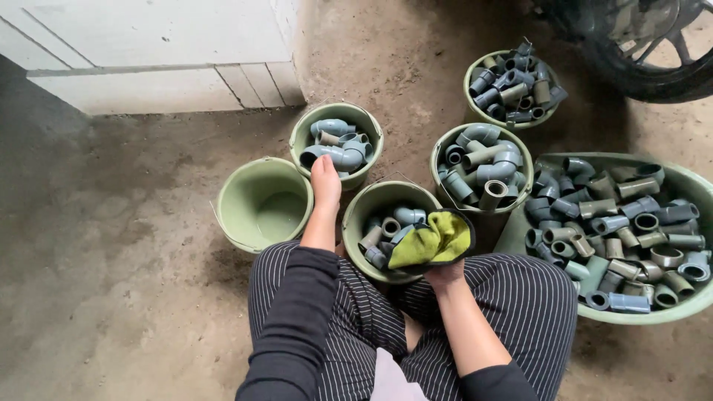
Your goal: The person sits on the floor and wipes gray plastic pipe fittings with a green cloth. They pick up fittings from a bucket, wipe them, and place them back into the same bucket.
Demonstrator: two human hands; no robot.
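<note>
empty bucket [265, 202]: left of centre, green, nothing inside; stands just beside the left hand, not touched.
left hand [326, 182]: centre of frame, arm stretched forward, palm down at the near rim of the upper-centre bucket. Fingertips sit on or against a grey pipe elbow [336, 156]; fingers look pressed together, but whether they actually pinch the elbow I cannot tell, since the hand hides them.
upper-centre bucket [306, 128]: green, holds a few large grey elbows.
step in hand: looks like placing or picking an elbow at that bucket; judging by the cloth, a wipe-and-sort pass over the fittings.
near bucket [359, 206]: bottom centre, between the knees, part-filled with small grey and olive fittings.
cloth [433, 239]: yellow-green with a dark edge, bunched over the near bucket's right rim.
right hand [445, 274]: just below the cloth, fingers curled up into it and mostly hidden; grips the cloth, and whether a fitting is inside I cannot tell.
right-centre bucket [521, 152]: heaped with larger elbows and tees.
top-right bucket [470, 72]: small grey couplings, well apart from both hands.
basin [687, 180]: right edge, wide green, full of mixed fittings.
next move, my read: left hand needs a clean release or firm pinch on the elbow, then back to the near bucket without tipping it.
</note>
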